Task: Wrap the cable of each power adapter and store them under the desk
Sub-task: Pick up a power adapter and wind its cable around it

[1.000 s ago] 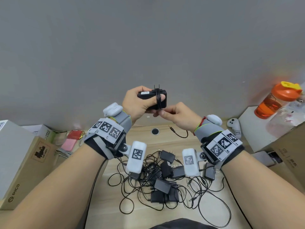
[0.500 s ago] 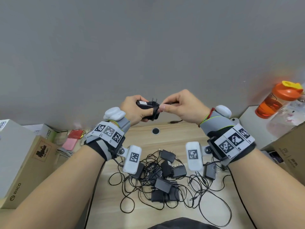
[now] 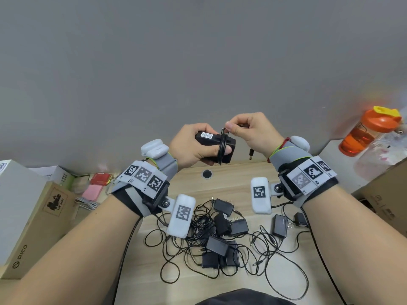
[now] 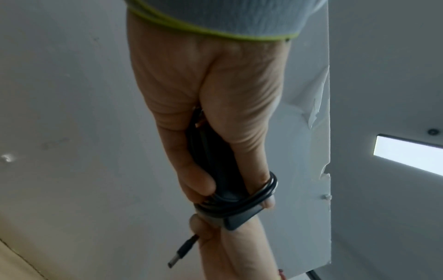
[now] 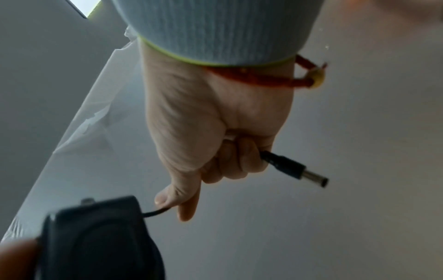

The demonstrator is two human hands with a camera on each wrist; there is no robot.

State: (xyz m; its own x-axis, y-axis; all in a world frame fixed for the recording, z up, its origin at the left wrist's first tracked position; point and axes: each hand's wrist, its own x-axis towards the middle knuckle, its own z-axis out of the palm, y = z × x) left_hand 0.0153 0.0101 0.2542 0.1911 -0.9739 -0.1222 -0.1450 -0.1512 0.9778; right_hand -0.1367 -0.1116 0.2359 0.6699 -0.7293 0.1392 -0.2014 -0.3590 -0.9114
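Observation:
My left hand (image 3: 193,146) grips a black power adapter (image 3: 211,139) held up in front of the grey wall, its thumb under several turns of black cable (image 3: 222,148) wound round the body. My right hand (image 3: 248,130) pinches the free end of that cable just above the adapter, and the barrel plug (image 3: 251,154) hangs out below the fist. The wrist views show the same: the coils (image 4: 242,206) over the left thumb, and the plug (image 5: 297,170) sticking out of the right fist. A tangled heap of black adapters (image 3: 220,236) and cables lies on the wooden desk (image 3: 242,179) below.
Cardboard boxes (image 3: 37,221) stand at the left, with pink and red items (image 3: 94,190) behind them. An orange bottle (image 3: 365,133) stands on a white surface at the right, above more boxes (image 3: 387,194). A round cable hole (image 3: 207,173) is in the desk near the wall.
My right hand has carried the cable end from below the adapter up and over its top, adding a turn. The left hand kept hold of the adapter and tilted it slightly.

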